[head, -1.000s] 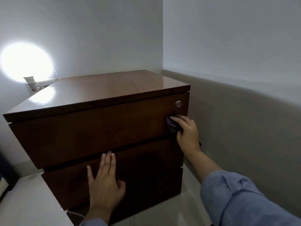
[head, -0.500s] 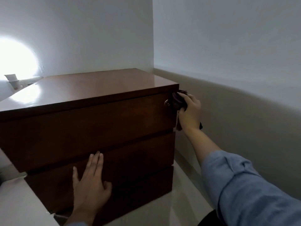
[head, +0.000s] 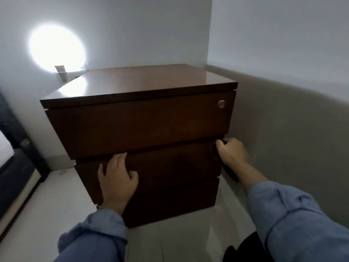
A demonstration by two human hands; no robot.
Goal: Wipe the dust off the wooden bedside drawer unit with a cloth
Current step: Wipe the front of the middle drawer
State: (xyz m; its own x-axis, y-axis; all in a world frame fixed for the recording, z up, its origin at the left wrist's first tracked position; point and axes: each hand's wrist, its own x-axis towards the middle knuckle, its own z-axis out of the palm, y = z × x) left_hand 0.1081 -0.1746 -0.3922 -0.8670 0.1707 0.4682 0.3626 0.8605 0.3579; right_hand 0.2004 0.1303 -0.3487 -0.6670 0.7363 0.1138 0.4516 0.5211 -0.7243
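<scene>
Nearest, at 6 o'clock, two blue sleeves (head: 294, 220) are reaching forward over the pale floor (head: 170, 241). The left hand (head: 117, 178) is resting on the middle drawer front (head: 170, 165) at about 7 o'clock of the unit (head: 143, 121), fingers relaxed and lying on the wood with their tips at the gap under the top drawer; its grip is loose and holding nothing, and it seems to be steadying the unit.

The right hand (head: 231, 153) is working at 3 o'clock, at the right edge of that same middle drawer. Its fingers are curling round a dark cloth (head: 214, 154), pressing it against the front corner; the cloth is dim and blurred, so how much of it is bunched in the grip is hard to tell.

By my reading, the wiping step is in hand, now on the drawer fronts and right edge. The next move is probably calling for a sweep leftward across the middle front, or down to the bottom drawer (head: 170, 201), with the left hand lifting out of the way first.

Farther off, the lock (head: 221, 104) is sitting at 1 o'clock on the top drawer. The glossy top (head: 151, 80) is reflecting a bright lamp glow (head: 56, 48) from 10 o'clock, where a small cup (head: 63, 73) is standing just beside the unit's back corner.
</scene>
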